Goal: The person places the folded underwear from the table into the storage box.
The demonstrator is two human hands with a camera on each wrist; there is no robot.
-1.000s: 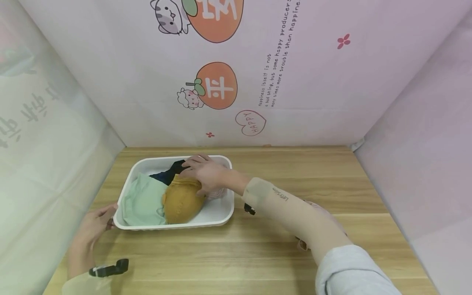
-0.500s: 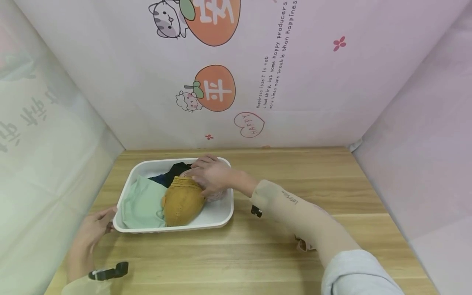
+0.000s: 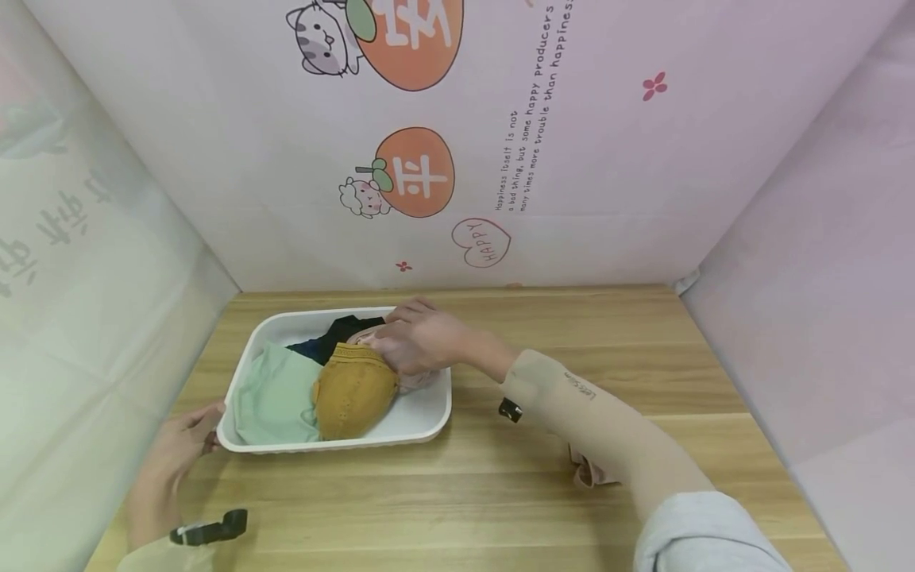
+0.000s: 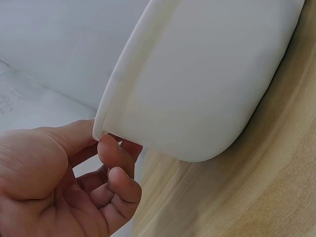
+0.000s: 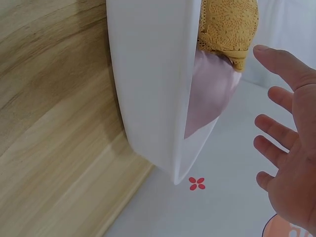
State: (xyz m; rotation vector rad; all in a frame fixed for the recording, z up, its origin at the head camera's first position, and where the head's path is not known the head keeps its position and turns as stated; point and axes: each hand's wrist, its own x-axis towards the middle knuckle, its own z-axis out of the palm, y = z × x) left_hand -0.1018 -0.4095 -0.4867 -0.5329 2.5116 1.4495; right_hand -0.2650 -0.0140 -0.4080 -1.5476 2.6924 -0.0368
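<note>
A white plastic basin [image 3: 422,433] stands at the left of the wooden table. My left hand [image 3: 182,441] pinches its near left corner, thumb over the rim and index finger under it, as the left wrist view shows. My right hand [image 3: 429,340] hovers over the basin's right end with fingers spread and nothing held. Under it lies a pink garment [image 5: 213,94], partly hidden by the hand in the head view. Beside that sits a folded mustard lace bra [image 3: 355,393]. A mint-green garment [image 3: 277,397] fills the left end, and a dark garment [image 3: 334,337] lies behind.
Another pink garment [image 3: 589,469] lies on the table [image 3: 400,508], mostly hidden beneath my right forearm. Printed fabric walls [image 3: 586,238] enclose the table at the back and both sides.
My right hand has drawn back to the right from above the mustard bra, uncovering more of its band and the pink garment. My left hand stays at the basin corner.
</note>
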